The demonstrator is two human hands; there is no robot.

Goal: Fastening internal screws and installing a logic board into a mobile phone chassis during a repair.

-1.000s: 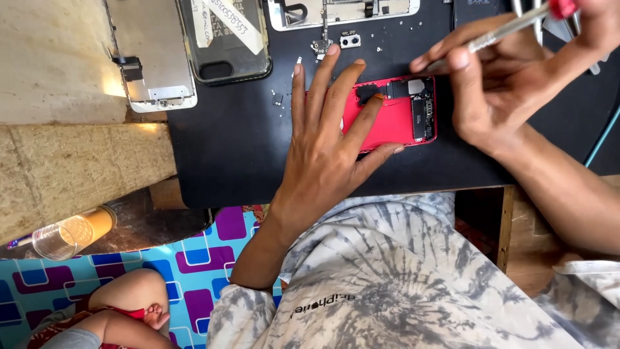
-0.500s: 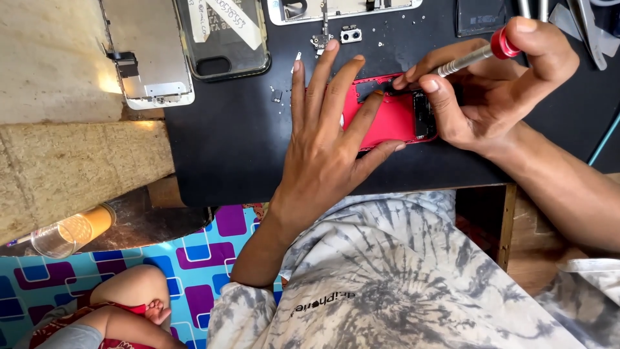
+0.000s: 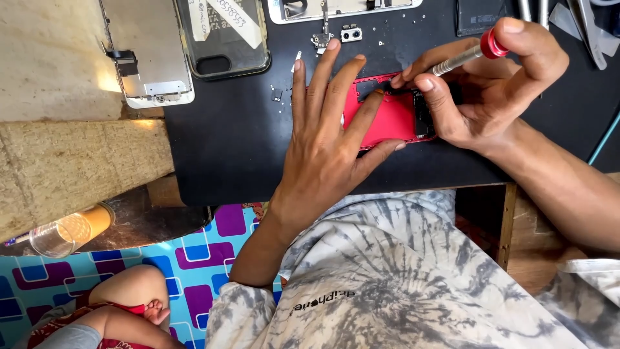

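Observation:
A red phone housing (image 3: 391,119) lies opened on a black work mat (image 3: 226,148). My left hand (image 3: 329,136) rests flat on it, fingers spread, pressing the housing down at its left side. My right hand (image 3: 484,90) holds a small screwdriver (image 3: 462,58) with a silver shaft and a red cap. The index finger sits on the cap and the tip points into the housing's upper edge, where my thumb and fingers hide the tip.
A detached phone screen (image 3: 145,52) and a clear phone case (image 3: 223,35) lie at the mat's upper left. Another phone frame (image 3: 342,8), tiny screws and metal tools (image 3: 591,29) sit along the top. A glass jar (image 3: 64,231) and a small child's limbs (image 3: 123,304) are at the lower left.
My right hand came down from the upper right with the screwdriver and set its tip on the red housing. My left hand stayed flat on the phone.

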